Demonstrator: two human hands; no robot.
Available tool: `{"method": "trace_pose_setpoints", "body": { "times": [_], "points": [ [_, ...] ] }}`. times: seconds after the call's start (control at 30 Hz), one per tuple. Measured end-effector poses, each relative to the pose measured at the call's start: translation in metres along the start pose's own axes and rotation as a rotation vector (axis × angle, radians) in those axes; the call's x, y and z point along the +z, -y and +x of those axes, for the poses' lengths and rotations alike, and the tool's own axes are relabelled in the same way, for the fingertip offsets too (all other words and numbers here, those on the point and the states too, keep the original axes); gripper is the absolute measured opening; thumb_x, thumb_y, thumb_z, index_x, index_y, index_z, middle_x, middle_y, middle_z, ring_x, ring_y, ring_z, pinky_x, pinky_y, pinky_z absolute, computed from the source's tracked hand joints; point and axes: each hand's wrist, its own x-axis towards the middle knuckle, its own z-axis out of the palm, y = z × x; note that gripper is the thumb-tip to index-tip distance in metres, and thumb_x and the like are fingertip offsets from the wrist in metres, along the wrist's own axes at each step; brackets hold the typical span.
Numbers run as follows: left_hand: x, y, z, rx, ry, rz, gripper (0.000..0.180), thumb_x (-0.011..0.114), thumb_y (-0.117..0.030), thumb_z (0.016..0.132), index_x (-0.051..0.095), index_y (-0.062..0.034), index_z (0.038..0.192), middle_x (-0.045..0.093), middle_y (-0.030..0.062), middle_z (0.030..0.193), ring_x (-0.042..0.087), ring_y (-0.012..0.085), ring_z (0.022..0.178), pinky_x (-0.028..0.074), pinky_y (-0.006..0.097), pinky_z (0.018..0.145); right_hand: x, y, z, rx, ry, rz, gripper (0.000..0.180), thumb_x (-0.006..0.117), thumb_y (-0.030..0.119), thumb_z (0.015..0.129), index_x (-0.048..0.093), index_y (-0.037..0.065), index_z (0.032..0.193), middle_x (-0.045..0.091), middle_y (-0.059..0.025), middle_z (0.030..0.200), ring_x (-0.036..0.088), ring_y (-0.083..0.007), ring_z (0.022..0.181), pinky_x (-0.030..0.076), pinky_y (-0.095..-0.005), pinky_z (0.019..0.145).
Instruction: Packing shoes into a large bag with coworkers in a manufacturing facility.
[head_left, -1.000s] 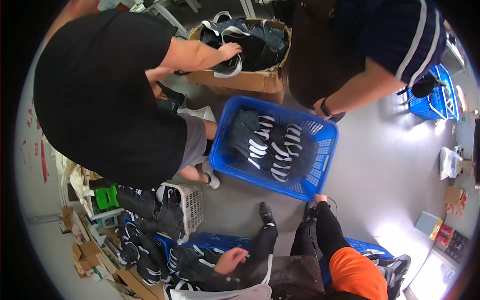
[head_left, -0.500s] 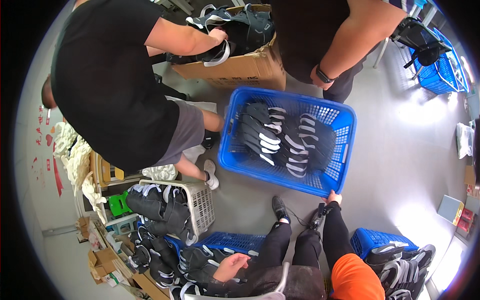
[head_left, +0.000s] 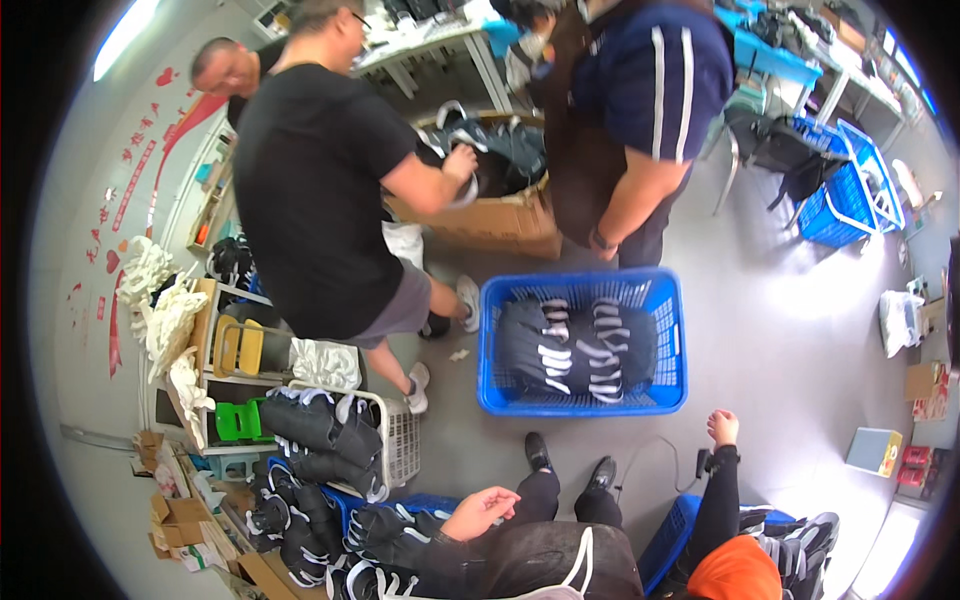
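Looking down through the head view, I record the blue basket [head_left: 584,409] on the smooth grey floor [head_left: 775,350], just ahead of my black shoes [head_left: 538,453]. Moulded plastic: lattice walls, solid rim, rounded corners, open top facing up. Inside: dark, matte, fabric-like pieces [head_left: 528,345], packed close together, their pale curved edges forming two ladder-like columns of bands.

Orientation: the basket is rectangular, its long axis running left to right across my front, nearly square to me. One long side faces me; the short ends point left and right.

My right hand [head_left: 722,428] is off the basket, near its closest right corner. Fingers curl inward; I cannot tell whether they close fully. My left hand [head_left: 482,513] is by my lap, loosely half open, nothing visible in it, near more dark pieces with pale edges.

Surroundings: a brown cardboard box [head_left: 505,225] beyond the basket; a white slatted plastic basket [head_left: 404,440] to the left; a co-worker's hand [head_left: 605,247] near the far rim.
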Motion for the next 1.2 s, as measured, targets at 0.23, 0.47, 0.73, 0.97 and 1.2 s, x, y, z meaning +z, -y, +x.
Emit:
{"method": "trace_pose_setpoints", "body": {
  "times": [0.23, 0.47, 0.73, 0.97, 1.2],
  "points": [
    [-0.024, -0.113, -0.086, 0.328, -0.164, 0.027, 0.024, 0.056, -0.019, 0.105, 0.065, -0.0025, 0.120, 0.066, 0.0005, 0.093, 0.062, 0.0089, 0.088, 0.049, 0.024, 0.082, -0.044, 0.239, -0.211, -0.483, 0.248, 0.092, 0.017, 0.060, 0.011, 0.096, 0.065, 0.001, 0.109, 0.071, -0.0064, 0.089, 0.070, -0.0144, 0.081, 0.054, -0.0250, 0.071],
    [-0.080, -0.173, -0.090, 0.411, -0.126, 0.031, 0.022, 0.059, -0.018, 0.103, 0.065, -0.0017, 0.117, 0.066, -0.0005, 0.091, 0.061, 0.0069, 0.085, 0.048, 0.023, 0.079, 0.017, 0.318, -0.319, -0.579, 0.295, 0.100, 0.015, 0.060, 0.010, 0.098, 0.065, -0.001, 0.108, 0.069, -0.0075, 0.086, 0.069, -0.0149, 0.082, 0.055, -0.0259, 0.073],
    [-0.149, -0.211, -0.088, 0.400, -0.083, 0.044, 0.023, 0.061, -0.019, 0.102, 0.065, -0.0001, 0.116, 0.068, 0.0016, 0.093, 0.063, 0.0082, 0.086, 0.051, 0.025, 0.081, 0.105, 0.344, -0.378, -0.527, 0.395, 0.022, 0.014, 0.059, 0.010, 0.098, 0.065, 0.001, 0.107, 0.069, -0.0057, 0.085, 0.069, -0.0148, 0.080, 0.054, -0.0253, 0.073],
    [-0.151, -0.217, -0.088, 0.418, -0.131, 0.040, 0.025, 0.061, -0.020, 0.102, 0.065, 0.0003, 0.118, 0.068, 0.0026, 0.095, 0.064, 0.0093, 0.086, 0.052, 0.026, 0.082, 0.138, 0.349, -0.362, -0.455, 0.527, 0.036, 0.015, 0.059, 0.010, 0.099, 0.065, 0.001, 0.109, 0.069, -0.0066, 0.086, 0.069, -0.0156, 0.081, 0.056, -0.0259, 0.074],
    [-0.101, -0.220, -0.091, 0.413, -0.202, -0.048, 0.026, 0.060, -0.019, 0.103, 0.064, 0.0008, 0.120, 0.067, 0.0020, 0.096, 0.063, 0.0091, 0.091, 0.051, 0.026, 0.087, 0.159, 0.383, -0.334, -0.454, 0.692, 0.027, 0.013, 0.059, 0.008, 0.099, 0.066, 0.000, 0.106, 0.069, -0.0056, 0.086, 0.068, -0.0125, 0.077, 0.053, -0.0231, 0.069]
  ]
}}
